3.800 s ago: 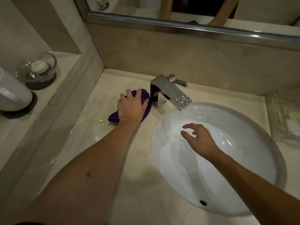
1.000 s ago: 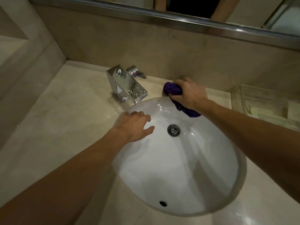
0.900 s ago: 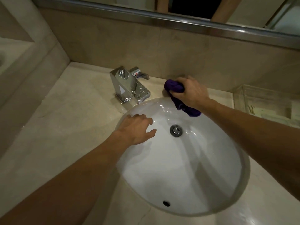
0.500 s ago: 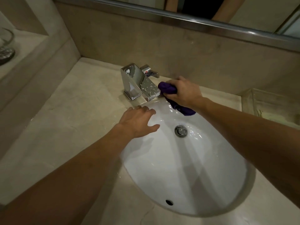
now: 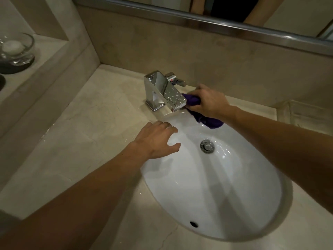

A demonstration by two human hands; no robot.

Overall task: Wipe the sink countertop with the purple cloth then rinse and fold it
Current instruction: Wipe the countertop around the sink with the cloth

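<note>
Bathroom bench (image 5: 93, 123) wiping looks partly done: right hand (image 5: 210, 102) grips the purple cloth (image 5: 209, 121) by the faucet (image 5: 162, 91), left hand (image 5: 156, 139) open; rinsing, folding remain.

Bathroom: white sink (image 5: 225, 186), chrome faucet (image 5: 162, 91), marble countertop (image 5: 90, 127), mirror (image 5: 180, 2).
</note>
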